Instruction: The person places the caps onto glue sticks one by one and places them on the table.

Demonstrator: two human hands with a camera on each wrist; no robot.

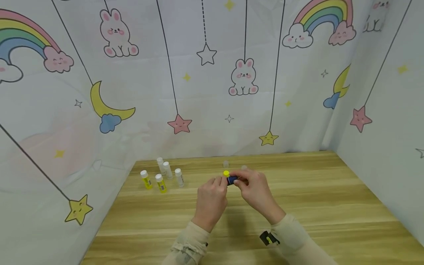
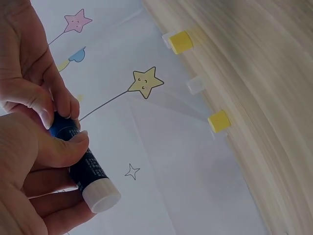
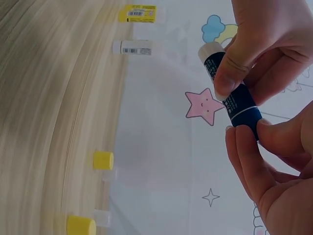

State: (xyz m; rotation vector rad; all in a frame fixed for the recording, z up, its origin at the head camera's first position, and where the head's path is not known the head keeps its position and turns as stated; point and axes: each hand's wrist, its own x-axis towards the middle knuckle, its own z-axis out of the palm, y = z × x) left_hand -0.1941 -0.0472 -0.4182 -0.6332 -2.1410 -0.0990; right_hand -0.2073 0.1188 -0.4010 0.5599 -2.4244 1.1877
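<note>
Both hands hold one dark blue glue stick (image 1: 232, 180) above the table. My left hand (image 1: 212, 198) grips its printed body, thumb along the side, as the left wrist view shows; the white end (image 2: 101, 195) sticks out past the fingers. My right hand (image 1: 260, 189) pinches the blue capped end (image 3: 247, 119) between thumb and fingers. A thin pale line rings the stick near that end. In the head view the left fingers hide much of the body.
Several yellow and white glue sticks (image 1: 161, 184) stand upright at the table's left. Beyond the hands lie a yellow cap (image 1: 226, 173) and small clear pieces (image 1: 226, 163); a second yellow cap (image 2: 218, 121) shows in the left wrist view. A printed curtain (image 1: 212, 136) hangs behind the wooden table (image 1: 298, 206).
</note>
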